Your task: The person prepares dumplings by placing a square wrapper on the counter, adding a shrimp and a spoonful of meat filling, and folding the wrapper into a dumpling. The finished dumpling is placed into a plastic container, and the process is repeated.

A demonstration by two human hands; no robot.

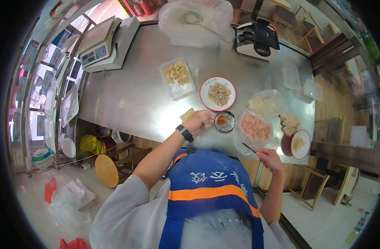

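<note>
My left hand point(200, 122), with a watch on its wrist, is partly closed between a yellowish wrapper point(187, 115) on the steel table and a small metal dish point(225, 122) holding something orange-red; whether it grips anything is unclear. My right hand point(268, 158) holds a thin dark stick-like tool point(249, 147), its tip near a plastic-lined container of pink minced meat point(255, 128). Beyond the small dish lies a red-rimmed plate of peeled shrimp point(220, 94). A clear tray of wrapped dumplings point(178, 74) sits further left. Pale wrappers point(265, 104) lie in a plastic bag beyond the meat.
A scale point(98, 46) stands at the far left, a plastic-covered tub point(194, 34) at the back, a banknote counter point(257, 39) beside it. To the right are clear containers point(291, 76), folded tan pieces point(289, 124) and a red-rimmed plate with pale bits point(300, 144).
</note>
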